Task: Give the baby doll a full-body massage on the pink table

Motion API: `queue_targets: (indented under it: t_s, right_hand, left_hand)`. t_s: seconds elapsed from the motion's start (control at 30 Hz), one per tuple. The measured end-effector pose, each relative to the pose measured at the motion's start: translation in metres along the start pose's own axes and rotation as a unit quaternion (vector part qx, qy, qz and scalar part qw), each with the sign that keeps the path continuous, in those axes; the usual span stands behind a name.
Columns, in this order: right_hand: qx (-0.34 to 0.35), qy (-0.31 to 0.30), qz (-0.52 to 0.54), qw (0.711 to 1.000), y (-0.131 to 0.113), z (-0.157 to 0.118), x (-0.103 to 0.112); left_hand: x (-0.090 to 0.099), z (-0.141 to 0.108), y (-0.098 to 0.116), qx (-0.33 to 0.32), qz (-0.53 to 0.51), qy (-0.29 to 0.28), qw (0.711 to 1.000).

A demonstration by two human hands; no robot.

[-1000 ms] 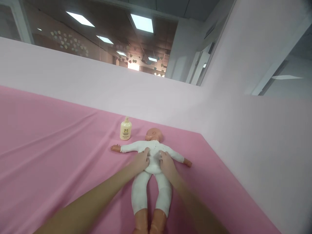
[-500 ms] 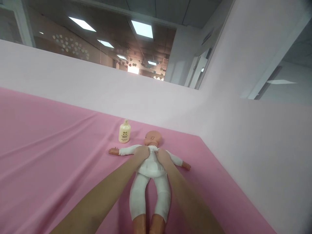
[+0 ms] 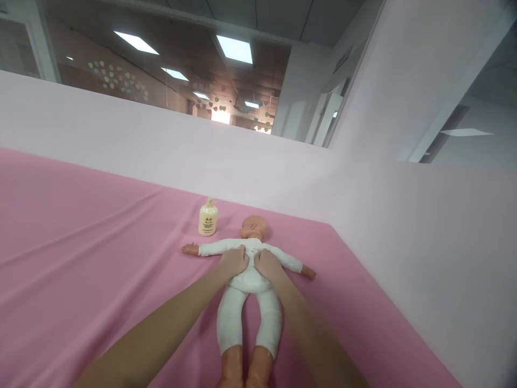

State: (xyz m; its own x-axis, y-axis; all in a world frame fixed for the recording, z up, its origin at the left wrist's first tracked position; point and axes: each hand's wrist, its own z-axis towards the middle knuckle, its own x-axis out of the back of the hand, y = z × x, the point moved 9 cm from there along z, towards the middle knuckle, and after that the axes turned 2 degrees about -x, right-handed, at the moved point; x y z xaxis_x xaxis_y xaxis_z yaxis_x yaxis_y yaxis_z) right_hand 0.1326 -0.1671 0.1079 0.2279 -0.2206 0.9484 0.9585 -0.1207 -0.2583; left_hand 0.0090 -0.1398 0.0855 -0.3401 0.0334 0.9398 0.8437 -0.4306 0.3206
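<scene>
A baby doll [image 3: 251, 281] in a white long-sleeved top and white leggings is stretched out on the pink cover, arms spread, head at the far end and turned to the left. My left hand [image 3: 236, 262] rests on the left half of its torso with the fingers curled in. On the right half sits my right hand [image 3: 268, 264], closed in the same way. A narrow strip of white cloth shows between the two hands. Whether the fingers pinch any cloth is hidden.
Beyond the doll's left arm stands a cream bottle [image 3: 208, 220] with dark print. The pink cover [image 3: 100, 248] has long folds at left. A white wall [image 3: 169, 148] borders it at the back, another at right, with a wide window or mirror [image 3: 181, 43] above.
Both hands have slid a little down the doll's torso, away from its neck. The upper chest shows more now.
</scene>
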Motion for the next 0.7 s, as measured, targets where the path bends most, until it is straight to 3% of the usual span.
queue_targets:
  t_s: [0.1, 0.3, 0.37, 0.47, 0.53, 0.7]
  right_hand:
    - [0.005, -0.012, -0.015, 1.000, 0.004, -0.025, -0.004]
    - [0.067, -0.012, -0.050, 0.996, -0.012, -0.068, -0.004]
    - [0.100, -0.021, -0.064, 0.993, -0.016, -0.074, -0.006]
    - [0.157, -0.070, -0.066, 0.983, -0.021, -0.069, -0.011]
    - [0.182, -0.107, -0.048, 0.976, -0.022, -0.058, -0.014]
    - [0.129, -0.109, 0.024, 0.985, -0.011, -0.024, -0.022]
  left_hand:
    - [0.004, -0.016, 0.006, -0.025, 0.023, 0.010, 0.999]
    - [0.007, -0.055, 0.017, -0.066, 0.042, 0.044, 0.996]
    - [0.006, -0.058, 0.023, -0.108, 0.052, 0.052, 0.991]
    - [-0.004, -0.050, 0.033, -0.188, 0.052, -0.009, 0.981]
    - [-0.011, -0.041, 0.033, -0.205, 0.044, -0.066, 0.976]
    - [-0.012, -0.033, 0.027, -0.200, 0.025, -0.091, 0.975]
